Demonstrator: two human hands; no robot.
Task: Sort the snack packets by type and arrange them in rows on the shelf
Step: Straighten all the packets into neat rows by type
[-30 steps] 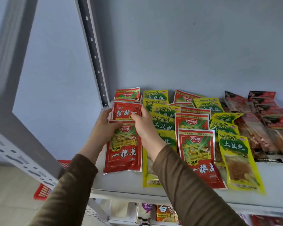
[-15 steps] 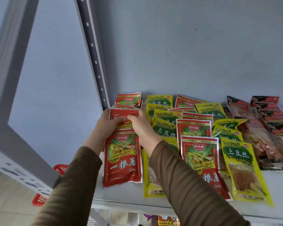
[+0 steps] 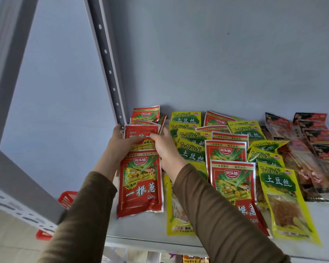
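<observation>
At about ten o'clock on the shelf [image 3: 141, 230], both hands hold one red packet [image 3: 141, 134] by its sides: the left hand [image 3: 120, 147] has its grip clamped on the left edge, thumb across the front, and the right hand [image 3: 164, 149] pinches the right edge with its thumb on the face. Just below it, toward six o'clock, lies a second red packet [image 3: 141, 183], flat and overlapped at its top. More red packets [image 3: 145, 113] sit behind at twelve o'clock. Toward three o'clock run a row of yellow packets [image 3: 191, 147], another red row [image 3: 232, 179], more yellow ones [image 3: 281, 196], then dark packets [image 3: 311, 141]. A red basket [image 3: 66, 199] shows at eight o'clock, below the shelf.
</observation>
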